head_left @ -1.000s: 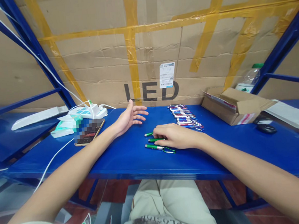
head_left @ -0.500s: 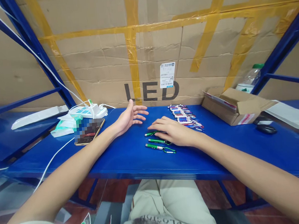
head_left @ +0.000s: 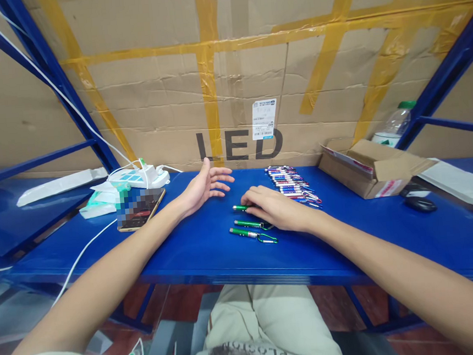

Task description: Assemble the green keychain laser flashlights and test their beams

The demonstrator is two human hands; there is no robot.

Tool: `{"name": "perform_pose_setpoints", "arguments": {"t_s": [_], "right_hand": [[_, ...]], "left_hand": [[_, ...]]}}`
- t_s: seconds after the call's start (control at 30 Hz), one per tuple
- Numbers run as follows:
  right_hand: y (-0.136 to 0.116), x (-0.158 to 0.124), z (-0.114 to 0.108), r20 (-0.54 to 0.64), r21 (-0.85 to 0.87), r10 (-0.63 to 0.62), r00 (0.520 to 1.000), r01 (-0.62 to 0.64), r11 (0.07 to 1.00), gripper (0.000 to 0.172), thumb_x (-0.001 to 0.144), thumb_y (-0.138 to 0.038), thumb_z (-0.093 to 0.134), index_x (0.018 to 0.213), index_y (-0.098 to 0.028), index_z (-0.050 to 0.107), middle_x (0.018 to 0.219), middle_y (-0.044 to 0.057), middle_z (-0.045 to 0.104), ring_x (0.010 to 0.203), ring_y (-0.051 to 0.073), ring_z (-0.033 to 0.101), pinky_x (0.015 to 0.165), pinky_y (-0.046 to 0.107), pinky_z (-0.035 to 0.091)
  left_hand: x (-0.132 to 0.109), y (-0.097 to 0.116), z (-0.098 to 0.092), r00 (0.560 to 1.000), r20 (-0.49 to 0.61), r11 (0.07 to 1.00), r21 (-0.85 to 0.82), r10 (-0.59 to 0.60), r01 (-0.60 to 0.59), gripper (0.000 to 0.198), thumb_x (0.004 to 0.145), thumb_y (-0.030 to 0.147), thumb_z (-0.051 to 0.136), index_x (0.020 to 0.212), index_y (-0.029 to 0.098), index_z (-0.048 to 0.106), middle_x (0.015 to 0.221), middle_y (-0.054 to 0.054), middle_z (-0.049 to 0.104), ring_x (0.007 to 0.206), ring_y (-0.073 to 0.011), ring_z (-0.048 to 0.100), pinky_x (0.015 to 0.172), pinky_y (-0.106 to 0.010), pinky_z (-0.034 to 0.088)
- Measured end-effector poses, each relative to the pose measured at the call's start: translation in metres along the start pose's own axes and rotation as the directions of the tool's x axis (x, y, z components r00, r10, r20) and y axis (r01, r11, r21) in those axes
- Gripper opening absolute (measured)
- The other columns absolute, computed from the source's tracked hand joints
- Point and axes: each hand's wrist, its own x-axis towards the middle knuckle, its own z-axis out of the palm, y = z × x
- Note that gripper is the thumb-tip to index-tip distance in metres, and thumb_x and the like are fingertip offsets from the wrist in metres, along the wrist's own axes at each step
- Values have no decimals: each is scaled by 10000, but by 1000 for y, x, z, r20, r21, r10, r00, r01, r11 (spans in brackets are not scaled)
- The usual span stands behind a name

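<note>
My right hand (head_left: 274, 208) has its fingers closed on a green penlight (head_left: 239, 207), whose silver-tipped end sticks out to the left. Just below that hand lie two more green penlights on the blue table: a middle one (head_left: 246, 224) partly behind the hand, and a nearer one (head_left: 245, 232) with a green carabiner clip (head_left: 267, 239). My left hand (head_left: 205, 190) holds nothing; its fingers are apart and point right, with the palm turned inward. Beyond my right hand, a row of penlights (head_left: 289, 184) in blue, red and silver lies with clips toward the right.
A phone (head_left: 146, 207), a green and white packet (head_left: 103, 202) and a power strip (head_left: 153, 176) are at the left. An open cardboard box (head_left: 356, 175), a black mouse (head_left: 421, 204) and a bottle (head_left: 398, 122) stand right. A large taped carton (head_left: 164, 106) closes off the back.
The fingers of my right hand have closed on the farthest green penlight, which has shifted slightly up and to the right. My left hand has hardly moved.
</note>
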Motion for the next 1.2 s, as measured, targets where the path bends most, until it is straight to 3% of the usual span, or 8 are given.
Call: {"name": "perform_pose_setpoints", "arguments": {"t_s": [0.13,0.23,0.47,0.73,1.03,1.2], "right_hand": [[-2,-1,-3,-70,48,32,997,-29,998,254,1149,-287,401,1291,-226,604,1232,120,593,1031,244,619,946,415,532],[-2,0,-3,-103,76,70,992,-63,995,229,1140,-282,408,1287,-226,574,1226,116,623,1048,249,638,960,414,526],[-3,2,-1,-84,50,118,989,-114,992,227,1144,-311,401,1213,-197,586,1149,123,688,1000,260,657,921,406,499],[-13,5,-9,23,-17,174,984,-174,985,192,1134,-279,462,1062,-210,627,997,86,740,876,233,681,787,331,444],[-10,3,-10,-32,-21,121,992,-122,992,225,1139,-298,431,1101,-213,636,1049,84,753,905,235,678,809,340,446],[-12,4,-10,-31,-40,170,985,-171,985,218,1133,-302,437,1075,-209,626,994,77,738,855,228,668,771,335,427]], "left_hand": [[0,0,0,1000,3,1000,-14,5,-5,826,1013,859,401,1260,156,758,1264,-185,770,922,-232,730,767,-318,570],[0,1,0,1000,1,1000,-28,0,0,824,1015,854,405,1275,152,747,1263,-188,771,917,-228,734,759,-314,568],[-1,3,1,1000,2,999,-48,-10,10,822,1018,852,401,1278,149,738,1246,-184,776,901,-221,732,748,-305,567],[-1,2,0,1000,-4,998,-57,-11,11,809,1019,851,401,1287,159,725,1223,-181,783,889,-223,734,745,-310,571],[0,2,0,1000,14,998,-56,-15,16,822,1011,863,395,1289,164,727,1223,-182,787,906,-239,738,765,-329,573],[0,3,0,1000,19,998,-57,-16,17,830,1012,864,386,1291,158,723,1213,-183,787,893,-230,737,746,-312,573]]}}
